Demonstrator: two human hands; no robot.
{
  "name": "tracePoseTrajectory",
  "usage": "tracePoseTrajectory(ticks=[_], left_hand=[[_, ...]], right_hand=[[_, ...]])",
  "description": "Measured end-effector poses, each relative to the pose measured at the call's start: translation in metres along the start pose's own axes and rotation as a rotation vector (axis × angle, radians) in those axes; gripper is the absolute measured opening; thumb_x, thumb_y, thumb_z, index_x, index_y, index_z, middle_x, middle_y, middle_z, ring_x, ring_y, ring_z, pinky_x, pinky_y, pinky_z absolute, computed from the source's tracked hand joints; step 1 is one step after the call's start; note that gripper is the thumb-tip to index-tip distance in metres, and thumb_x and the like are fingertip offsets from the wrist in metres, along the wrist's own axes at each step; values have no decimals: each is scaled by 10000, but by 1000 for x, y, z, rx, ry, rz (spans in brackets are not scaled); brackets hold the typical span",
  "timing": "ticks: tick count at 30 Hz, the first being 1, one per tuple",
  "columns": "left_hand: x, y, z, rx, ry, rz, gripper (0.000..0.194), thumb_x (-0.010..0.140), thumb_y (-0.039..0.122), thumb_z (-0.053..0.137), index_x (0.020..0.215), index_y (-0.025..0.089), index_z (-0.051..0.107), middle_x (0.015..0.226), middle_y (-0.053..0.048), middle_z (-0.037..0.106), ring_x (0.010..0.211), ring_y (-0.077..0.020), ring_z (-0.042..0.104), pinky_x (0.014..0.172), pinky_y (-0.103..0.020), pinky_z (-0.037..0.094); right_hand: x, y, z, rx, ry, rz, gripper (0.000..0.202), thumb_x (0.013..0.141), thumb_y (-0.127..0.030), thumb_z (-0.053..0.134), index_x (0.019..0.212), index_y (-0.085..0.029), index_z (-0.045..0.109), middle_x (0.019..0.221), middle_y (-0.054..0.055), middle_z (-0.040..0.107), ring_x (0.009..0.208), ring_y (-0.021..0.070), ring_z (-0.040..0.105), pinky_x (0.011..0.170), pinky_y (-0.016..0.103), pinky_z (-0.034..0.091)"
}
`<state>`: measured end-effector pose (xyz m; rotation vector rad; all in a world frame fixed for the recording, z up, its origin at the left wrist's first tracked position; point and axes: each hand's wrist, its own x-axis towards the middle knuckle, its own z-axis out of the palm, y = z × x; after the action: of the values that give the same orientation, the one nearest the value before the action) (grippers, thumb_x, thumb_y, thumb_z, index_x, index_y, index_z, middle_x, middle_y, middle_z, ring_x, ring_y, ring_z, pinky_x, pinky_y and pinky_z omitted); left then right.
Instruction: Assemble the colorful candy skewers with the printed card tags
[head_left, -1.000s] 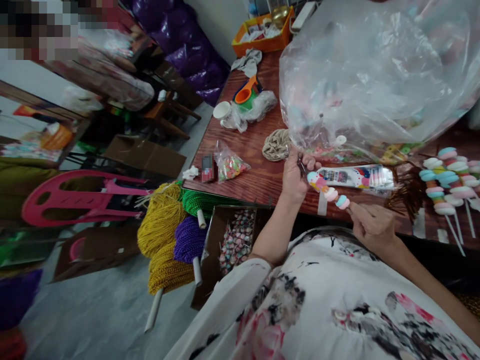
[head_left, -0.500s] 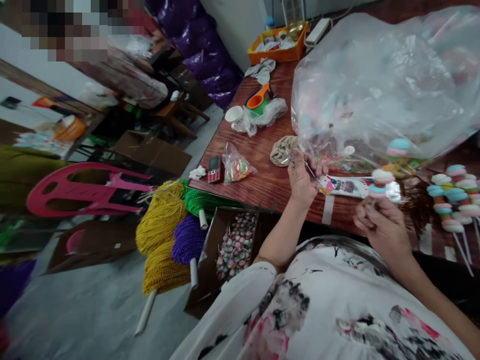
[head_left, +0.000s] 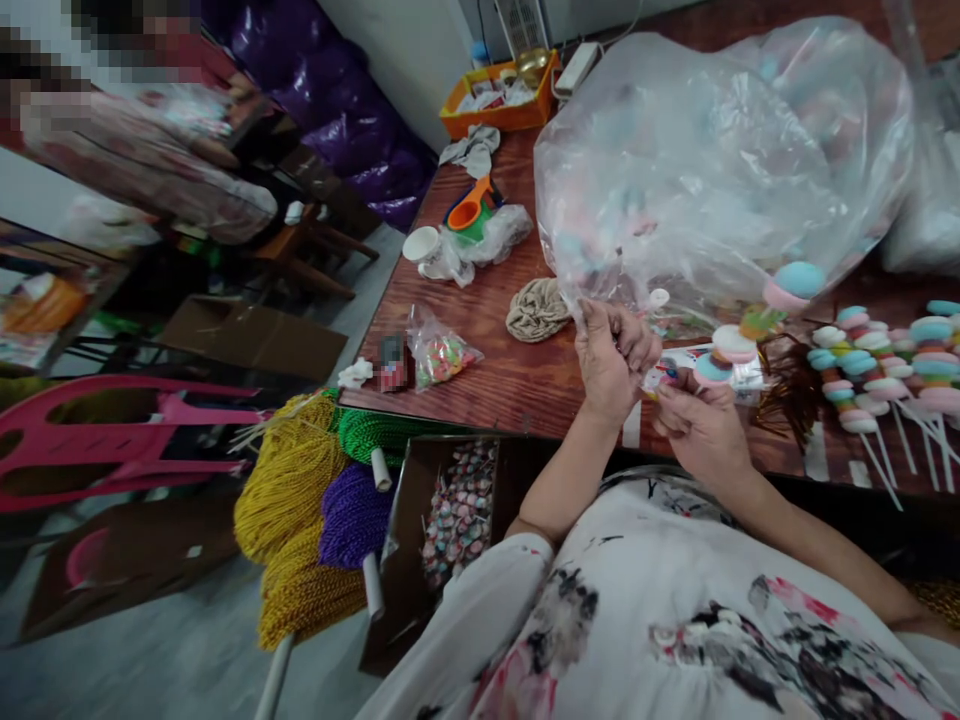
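My right hand (head_left: 701, 418) is closed, its fingers pinched at the lower end of a skewer of pastel marshmallow-like pieces (head_left: 733, 345). The pieces are pink, blue, white and green, and the skewer tilts up to the right. Just to its left my left hand (head_left: 611, 355) is also closed, with fingertips close to those of the right. What it pinches is hidden; clear plastic shows beside its fingers. Between the hands sits a small colourful bit, too small to name. A printed white packet (head_left: 686, 355) lies on the table behind the fingers, partly covered.
A large clear bag of pastel pieces (head_left: 675, 150) fills the table's back. More skewers (head_left: 855, 370) lie at the right. A beige cloth bundle (head_left: 538, 308), candy bag (head_left: 441, 350), cup (head_left: 422, 245) and orange tray (head_left: 499, 118) stand left. Below are cord spools (head_left: 300, 500) and a box (head_left: 390, 590).
My right hand has moved left with the skewer until its fingers are close to my left hand. The skewer now leans more. The view has shifted to the right.
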<state>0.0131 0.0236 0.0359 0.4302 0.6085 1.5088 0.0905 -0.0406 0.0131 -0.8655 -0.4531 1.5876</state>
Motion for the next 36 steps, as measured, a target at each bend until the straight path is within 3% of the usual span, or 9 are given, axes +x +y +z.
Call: tracePoseTrajectory(ticks=[3, 8, 13, 16, 18, 21, 25, 31, 36], left_hand=[[5, 0, -4, -25, -7, -84, 532, 921, 575, 449, 579, 180, 352, 513, 57, 291, 395, -41, 324, 405, -183, 341], [20, -1, -23, 34, 50, -174, 567, 902, 649, 411, 566, 193, 375, 542, 31, 331, 485, -72, 408, 502, -212, 450], [33, 7, -40, 149, 195, -72, 525, 883, 645, 452, 595, 207, 414, 567, 14, 399, 571, -117, 494, 640, -286, 532], [36, 10, -47, 88, 207, -65, 492, 890, 610, 473, 616, 204, 424, 591, 17, 407, 624, -125, 532, 734, -304, 547], [35, 10, -50, 67, 230, -58, 465, 889, 572, 511, 621, 202, 423, 592, 24, 399, 631, -120, 539, 748, -294, 545], [31, 8, -52, 62, 248, -53, 394, 900, 488, 551, 656, 193, 458, 612, 28, 417, 636, -103, 541, 717, -249, 529], [25, 10, -50, 29, 217, -162, 436, 910, 496, 527, 623, 182, 435, 570, 41, 357, 515, -67, 434, 543, -180, 451], [21, 12, -34, -123, 184, -257, 538, 914, 563, 453, 561, 176, 333, 515, 73, 242, 406, -25, 230, 394, -146, 303], [19, 4, -28, -131, 187, -271, 513, 911, 569, 452, 589, 179, 376, 503, 76, 274, 384, -31, 245, 408, -170, 338]], right_hand=[[3, 3, -8, -92, 20, -57, 293, 629, -308, 806, 663, -194, 538, 487, -113, 347, 406, 19, 207, 380, 184, 186], [4, 2, -39, -389, -73, -173, 211, 743, -339, 743, 874, -208, 642, 553, -82, 389, 489, 56, 291, 442, 203, 261], [-23, -23, -81, -745, -63, -276, 145, 891, -327, 593, 891, -197, 657, 656, -35, 489, 579, 83, 436, 529, 226, 364], [-43, -34, -104, -1005, 5, -412, 115, 886, -254, 602, 958, -222, 686, 716, -27, 564, 626, 92, 500, 576, 225, 412], [-52, -36, -113, -1097, -28, -558, 151, 868, -193, 616, 984, -240, 701, 733, -28, 603, 639, 99, 542, 597, 224, 444], [-58, -36, -113, -1202, -128, -750, 260, 824, -125, 653, 1047, -251, 703, 827, -10, 685, 721, 127, 636, 672, 240, 511], [-58, -36, -105, -1305, -139, -892, 306, 809, -98, 664, 1073, -247, 705, 838, 2, 726, 713, 140, 680, 675, 245, 543], [-59, -34, -106, -1366, -134, -940, 333, 820, -104, 649, 1115, -254, 689, 849, 22, 739, 732, 175, 698, 679, 292, 566], [-58, -29, -112, -1463, -124, -946, 294, 837, -129, 621, 1104, -240, 679, 876, 40, 739, 757, 183, 703, 687, 302, 565]])
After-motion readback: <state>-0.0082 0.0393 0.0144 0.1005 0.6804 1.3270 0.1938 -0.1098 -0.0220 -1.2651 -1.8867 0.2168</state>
